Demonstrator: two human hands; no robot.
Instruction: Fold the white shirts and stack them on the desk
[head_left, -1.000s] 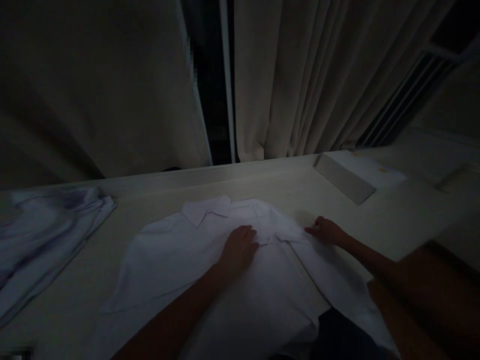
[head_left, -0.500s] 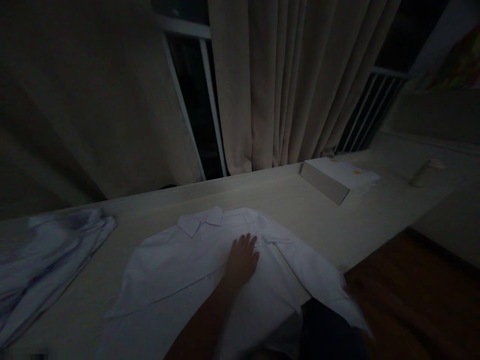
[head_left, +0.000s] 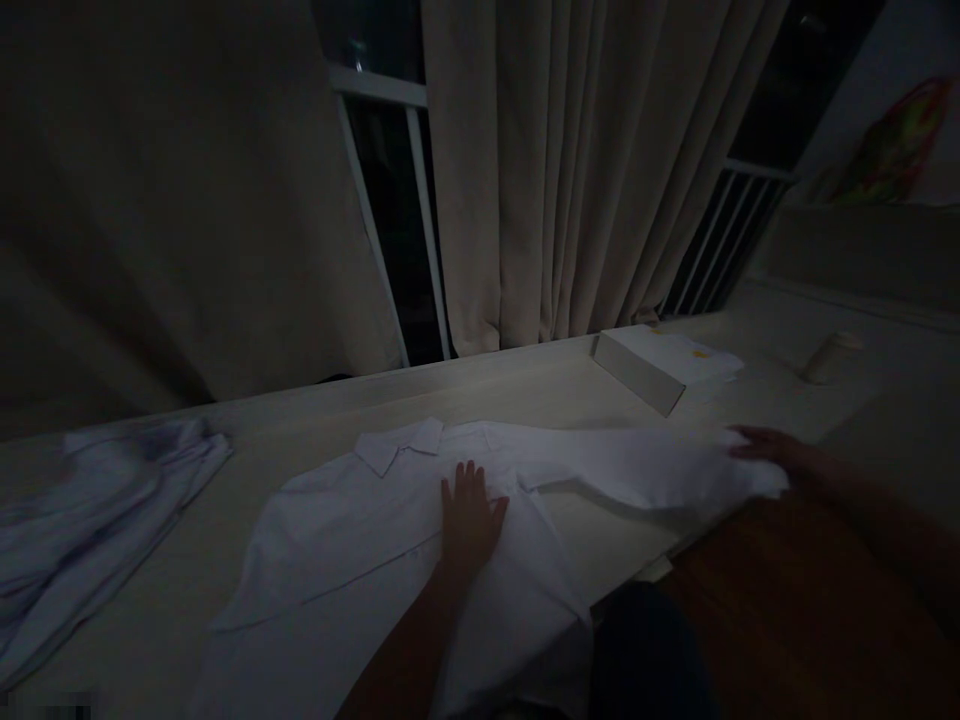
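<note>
Head view: a dimly lit desk [head_left: 540,398] is shown, with curtains [head_left: 187,200] behind it.
Shirt: one white shirt [head_left: 337,540] is laid out on the desk in front of the wearer, its collar [head_left: 401,445] pointing towards the curtains.
Left grip: the left hand [head_left: 471,520] is set flat on the upper front of the shirt, fingers spread apart; nothing is clamped in it.
Right grip: the sleeve [head_left: 637,465] appears to be pinched near its outer end by the right hand [head_left: 780,452], though fine finger detail is blurred.
Sleeve handling: the body is best pinned by an even palm while the sleeve is drawn straight from the shoulder; too hard a pull could shift the shirt, and the puckers at the armpit are best smoothed outward.
Count, garments: one spread shirt and one heap of crumpled cloth [head_left: 112,500] at far left; the pieces in the heap cannot be counted.
Count, other objects: one box-like object [head_left: 641,370] and one cup-like object [head_left: 832,358], both beyond the sleeve.
Count, hands: two, both touching the shirt.
</note>
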